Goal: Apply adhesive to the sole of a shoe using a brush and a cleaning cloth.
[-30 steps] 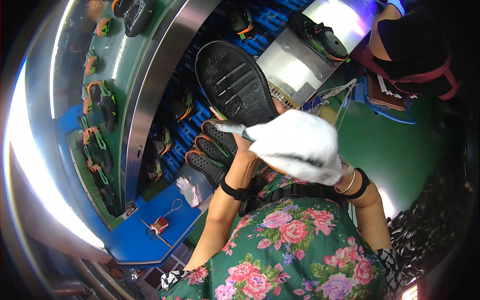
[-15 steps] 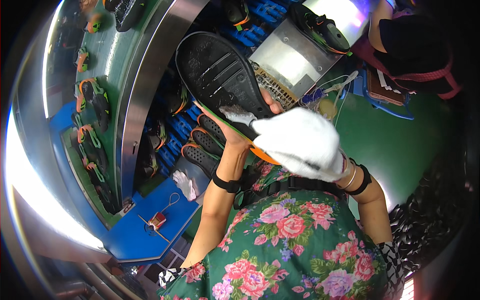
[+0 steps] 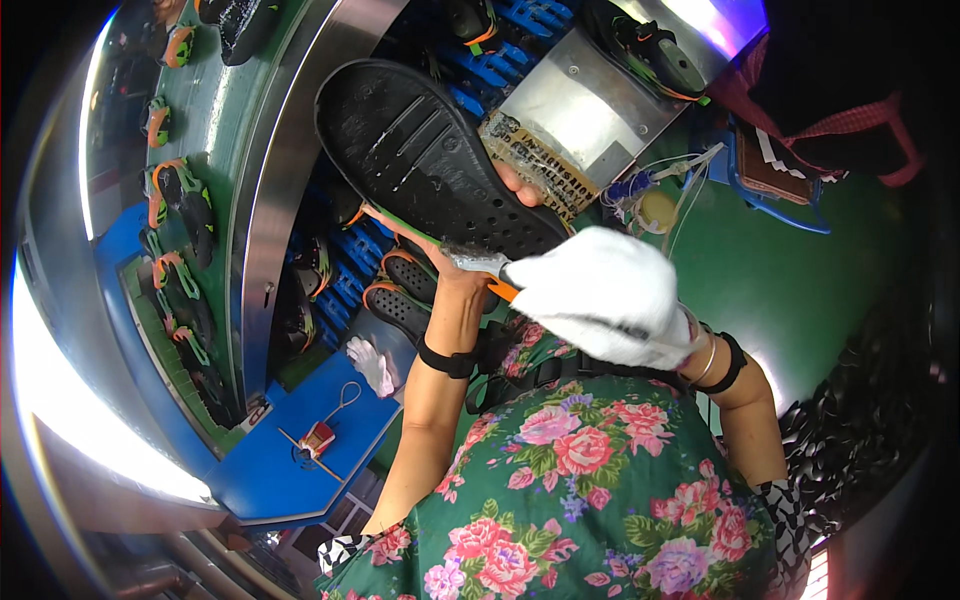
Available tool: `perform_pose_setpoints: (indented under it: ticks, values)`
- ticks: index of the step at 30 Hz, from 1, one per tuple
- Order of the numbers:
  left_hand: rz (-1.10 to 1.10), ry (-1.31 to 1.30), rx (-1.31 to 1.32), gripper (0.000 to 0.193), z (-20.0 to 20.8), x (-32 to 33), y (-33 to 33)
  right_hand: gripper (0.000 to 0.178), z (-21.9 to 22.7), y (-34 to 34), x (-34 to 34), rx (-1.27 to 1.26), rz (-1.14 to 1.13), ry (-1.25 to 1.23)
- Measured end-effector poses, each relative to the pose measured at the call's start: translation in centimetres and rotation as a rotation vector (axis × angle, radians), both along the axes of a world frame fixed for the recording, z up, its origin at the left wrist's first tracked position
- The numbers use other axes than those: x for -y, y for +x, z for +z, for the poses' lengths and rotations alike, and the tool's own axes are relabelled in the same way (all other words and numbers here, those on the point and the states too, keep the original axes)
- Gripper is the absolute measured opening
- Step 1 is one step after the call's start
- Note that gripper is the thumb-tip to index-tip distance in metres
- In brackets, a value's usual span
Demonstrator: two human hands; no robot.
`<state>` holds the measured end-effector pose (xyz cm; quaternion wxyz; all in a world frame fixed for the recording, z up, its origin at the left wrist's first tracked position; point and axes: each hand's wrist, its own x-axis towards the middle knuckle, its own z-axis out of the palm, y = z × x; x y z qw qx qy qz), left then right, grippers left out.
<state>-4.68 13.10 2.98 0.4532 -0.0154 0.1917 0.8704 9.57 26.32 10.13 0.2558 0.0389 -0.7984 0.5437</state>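
My bare left hand [image 3: 440,254] holds a black shoe sole [image 3: 405,150] from underneath, its fingertips curled over the right edge. The sole lies face up and tilted, with raised bars, small holes and shiny wet streaks; a bit of green and orange shows at its rim. My right hand [image 3: 600,290], in a white knit glove, is closed round a brush [image 3: 478,260] whose handle is mostly hidden. The brush's whitish, wet-looking head is at the sole's lower left edge, close to my left palm; I cannot tell whether it touches the sole.
A green conveyor [image 3: 225,95] with shoe parts runs along the left behind a metal rail [image 3: 300,110]. Perforated black soles [image 3: 398,308] stand on a rack below. A blue table [image 3: 290,440] bears a glove [image 3: 371,366]. A metal box [image 3: 575,100] and a person's dark clothing [image 3: 830,85] are beyond.
The brush has moved down and left, off the middle of the sole to its lower edge. The sole has shifted slightly left. The person at the upper right has moved.
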Motion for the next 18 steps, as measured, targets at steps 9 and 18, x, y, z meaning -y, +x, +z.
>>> perform_pose_setpoints:
  ticks: [9, 18]
  values:
    - [-0.028, 0.072, -0.186, 0.114, 0.2, 0.4, -1.3, 0.024, 0.3, 0.3, -0.1, 0.006, -0.006, 0.039]
    - [0.056, 0.025, -0.141, 0.133, 1.4, -0.1, -1.5, 0.024, 0.7, 0.4, -0.9, 0.073, 0.027, -0.083]
